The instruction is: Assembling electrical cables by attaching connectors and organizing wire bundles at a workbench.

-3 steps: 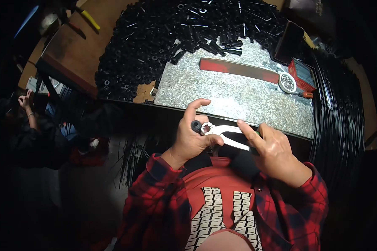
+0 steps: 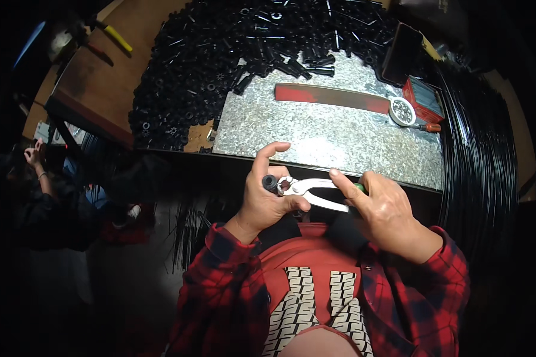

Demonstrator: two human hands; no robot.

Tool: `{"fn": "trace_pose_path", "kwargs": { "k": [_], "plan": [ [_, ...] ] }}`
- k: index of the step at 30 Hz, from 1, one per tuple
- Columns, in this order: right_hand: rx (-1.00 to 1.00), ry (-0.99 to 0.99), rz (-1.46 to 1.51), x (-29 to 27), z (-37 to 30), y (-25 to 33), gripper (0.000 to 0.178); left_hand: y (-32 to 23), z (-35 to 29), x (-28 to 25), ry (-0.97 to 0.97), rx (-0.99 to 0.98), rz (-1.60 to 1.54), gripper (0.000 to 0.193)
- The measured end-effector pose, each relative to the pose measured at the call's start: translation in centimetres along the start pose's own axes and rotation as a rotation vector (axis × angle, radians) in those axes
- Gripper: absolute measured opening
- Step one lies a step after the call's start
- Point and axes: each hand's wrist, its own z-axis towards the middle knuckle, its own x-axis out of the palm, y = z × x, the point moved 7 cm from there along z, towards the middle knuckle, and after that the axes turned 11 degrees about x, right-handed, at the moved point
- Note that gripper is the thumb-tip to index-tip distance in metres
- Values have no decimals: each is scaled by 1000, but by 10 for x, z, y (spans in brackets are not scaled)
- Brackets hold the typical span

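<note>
My left hand [image 2: 265, 199] is closed around a small black tubular part [image 2: 270, 183], with its ring-shaped end showing and the index finger raised off it. In my right hand [image 2: 384, 205] is a pair of silver pincers [image 2: 315, 189] with a green handle grip. The pincers' rounded jaws sit right beside the black part, by the left fingers; whether they bite on it I cannot tell. My left thumb lies just under the jaws. Along one handle of the pincers my right index finger stretches out. Both hands are held in front of the table's near edge.
A speckled slab [image 2: 268, 128] covers the tabletop, with a heap of black parts [image 2: 220, 53] behind. On it lie a red-and-dark bar [image 2: 333, 98], a white round dish [image 2: 402, 111] and a red box [image 2: 423, 101]. Black rods [image 2: 476, 137] hang at right. Another person's hand [image 2: 36, 156] shows far left.
The whole view has shifted slightly, so table and hands appear a little further left. My grip on the black part and the pincers looks the same.
</note>
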Motion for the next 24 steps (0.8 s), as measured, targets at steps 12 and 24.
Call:
{"fn": "trace_pose_path", "kwargs": {
  "k": [12,24],
  "plan": [
    [-48,37,-119,-17,-11,2,55,4,-1,14,45,-110,-109,94],
    [43,187,79,2,-13,-9,65,10,-1,17,40,-4,-82,76]
  ]
}}
